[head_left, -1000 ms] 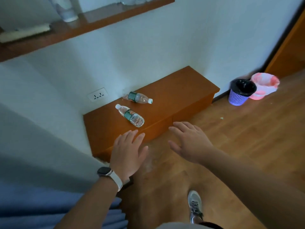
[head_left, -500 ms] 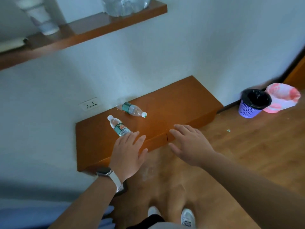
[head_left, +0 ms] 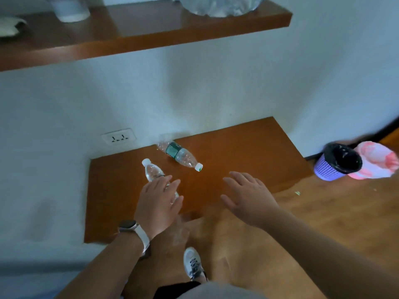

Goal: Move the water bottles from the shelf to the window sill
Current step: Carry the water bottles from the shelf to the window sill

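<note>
Two clear water bottles lie on their sides on a low brown wooden shelf (head_left: 248, 145) against the white wall. The far bottle (head_left: 180, 155) has a green label and its white cap points right. The near bottle (head_left: 152, 170) has its cap pointing away; its lower half is hidden under my left hand (head_left: 158, 201), which hovers over it with fingers spread. Whether the palm touches it cannot be told. My right hand (head_left: 248, 196) is open above the shelf's front edge, right of both bottles, holding nothing.
A higher wooden shelf (head_left: 151, 37) juts out overhead with a white cup (head_left: 69, 9) and a clear plastic bag (head_left: 218, 6). A wall socket (head_left: 118, 137) sits left of the bottles. A purple bin (head_left: 336, 162) and a pink bin (head_left: 375, 160) stand on the wooden floor at right.
I have stepped closer to the low shelf. Both hands have moved forward: the left now covers the near bottle's lower half, and the right has reached over the shelf's front edge.
</note>
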`<state>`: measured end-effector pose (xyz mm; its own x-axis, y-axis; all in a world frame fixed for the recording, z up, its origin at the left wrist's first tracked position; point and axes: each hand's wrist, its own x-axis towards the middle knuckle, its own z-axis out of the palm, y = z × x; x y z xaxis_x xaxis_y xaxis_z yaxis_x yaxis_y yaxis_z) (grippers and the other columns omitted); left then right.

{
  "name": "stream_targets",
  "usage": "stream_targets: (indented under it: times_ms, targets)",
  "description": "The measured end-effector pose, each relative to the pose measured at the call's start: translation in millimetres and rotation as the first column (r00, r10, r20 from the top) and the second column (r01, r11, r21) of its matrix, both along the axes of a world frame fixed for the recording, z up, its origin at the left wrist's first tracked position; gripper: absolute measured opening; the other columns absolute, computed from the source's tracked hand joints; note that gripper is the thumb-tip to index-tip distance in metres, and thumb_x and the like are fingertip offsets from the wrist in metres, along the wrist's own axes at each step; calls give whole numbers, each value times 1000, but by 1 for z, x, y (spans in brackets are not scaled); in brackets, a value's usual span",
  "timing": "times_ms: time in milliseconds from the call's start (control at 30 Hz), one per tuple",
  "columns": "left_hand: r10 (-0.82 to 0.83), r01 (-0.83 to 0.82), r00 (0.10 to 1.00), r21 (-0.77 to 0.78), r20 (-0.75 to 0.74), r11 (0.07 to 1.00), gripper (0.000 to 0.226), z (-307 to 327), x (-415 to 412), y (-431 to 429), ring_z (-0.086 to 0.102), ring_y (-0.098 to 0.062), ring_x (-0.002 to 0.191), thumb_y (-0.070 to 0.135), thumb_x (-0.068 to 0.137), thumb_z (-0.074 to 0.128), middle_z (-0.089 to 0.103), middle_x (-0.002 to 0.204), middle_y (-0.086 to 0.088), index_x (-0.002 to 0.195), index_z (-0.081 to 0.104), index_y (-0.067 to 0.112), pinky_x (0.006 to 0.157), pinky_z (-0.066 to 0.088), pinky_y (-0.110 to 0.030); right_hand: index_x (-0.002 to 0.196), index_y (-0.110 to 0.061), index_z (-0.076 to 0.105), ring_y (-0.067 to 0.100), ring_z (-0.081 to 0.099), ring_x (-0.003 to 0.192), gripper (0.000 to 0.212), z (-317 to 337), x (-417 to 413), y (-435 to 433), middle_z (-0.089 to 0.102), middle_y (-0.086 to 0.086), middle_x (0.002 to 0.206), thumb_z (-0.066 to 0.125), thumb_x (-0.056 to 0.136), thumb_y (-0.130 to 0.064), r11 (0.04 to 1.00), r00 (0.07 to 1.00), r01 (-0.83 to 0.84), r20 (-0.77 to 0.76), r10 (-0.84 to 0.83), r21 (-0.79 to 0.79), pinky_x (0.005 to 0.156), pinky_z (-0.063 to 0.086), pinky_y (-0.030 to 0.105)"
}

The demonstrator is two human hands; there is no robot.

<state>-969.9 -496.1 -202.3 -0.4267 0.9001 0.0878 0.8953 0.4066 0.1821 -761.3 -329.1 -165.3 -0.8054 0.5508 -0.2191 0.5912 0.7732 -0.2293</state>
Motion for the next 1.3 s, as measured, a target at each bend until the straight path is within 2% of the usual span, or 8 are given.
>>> stream_targets:
  times_ms: [367, 700, 833, 933, 1033, 1133, 1233, 1300]
  targets:
    - [113, -114, 987, 3, 114, 993, 40, -54, -86, 15, 63, -21, 112, 40, 89, 68, 67, 122, 0, 124, 63, 22, 94, 51, -41, 148, -37, 33, 20, 30, 146, 56, -22, -136, 35, 34, -6, 158, 39, 97, -60, 996, 994, -87, 60, 89, -37, 117, 29, 44]
    - [358, -328, 903, -159, 239, 931, 44, -81, -100, 26, 53, -14, 120, 48, 98, 50, 59, 131, 7, 136, 53, 27, 98, 46, -31, 148, -24, 34, 23, 47, 131, 60, -55, -216, 69, 45, 2, 146, 55, 96, -43, 973, 992, -18, 114, 45, -231, 104, 45, 42]
    - [563, -520, 742, -217, 364, 826, 40, -82, -89, 36, 53, -11, 112, 48, 98, 50, 57, 124, 9, 133, 52, 28, 90, 48, -28, 146, -23, 32, 26, 48, 128, 64, -71, -240, 83, 44, 5, 145, 58, 92, -45, 948, 991, 14, 132, 30, -318, 102, 48, 46]
    - [673, -641, 562, -261, 481, 722, 46, -84, -86, 45, 55, -11, 109, 50, 94, 54, 58, 124, 10, 134, 48, 31, 87, 52, -32, 148, -18, 31, 28, 46, 129, 64, -82, -258, 95, 40, 9, 144, 59, 95, -40, 942, 982, -52, 156, 109, -332, 104, 48, 46]
    - [737, -707, 395, -331, 548, 625, 59, -90, -84, 53, 58, -14, 106, 55, 85, 59, 59, 123, 7, 136, 44, 29, 85, 55, -37, 146, -20, 29, 21, 53, 117, 75, -95, -270, 105, 48, 4, 133, 68, 87, -43, 910, 993, 6, 107, 42, -415, 94, 54, 43]
    - [775, -743, 215, -416, 594, 525, 67, -92, -81, 62, 62, -12, 100, 56, 84, 62, 60, 121, 5, 139, 43, 23, 75, 54, -29, 139, -23, 35, 15, 62, 99, 74, -117, -277, 113, 55, 0, 119, 74, 80, -44, 878, 994, 17, 100, 35, -479, 79, 61, 36]
    - [730, -749, 42, -461, 683, 475, 53, -94, -77, 68, 68, -9, 76, 54, 85, 67, 66, 97, 6, 122, 52, 20, 57, 57, -24, 126, -20, 42, 13, 69, 80, 59, -128, -282, 117, 65, -1, 101, 76, 81, -36, 844, 991, -33, 89, 96, -535, 66, 63, 32]
    - [696, -758, -29, -470, 717, 452, 51, -99, -71, 70, 70, -12, 75, 56, 80, 70, 69, 92, 4, 114, 56, 22, 63, 61, -28, 119, -23, 42, 11, 69, 76, 50, -130, -285, 117, 64, -5, 94, 76, 83, -30, 824, 986, -44, 109, 128, -565, 62, 61, 29]
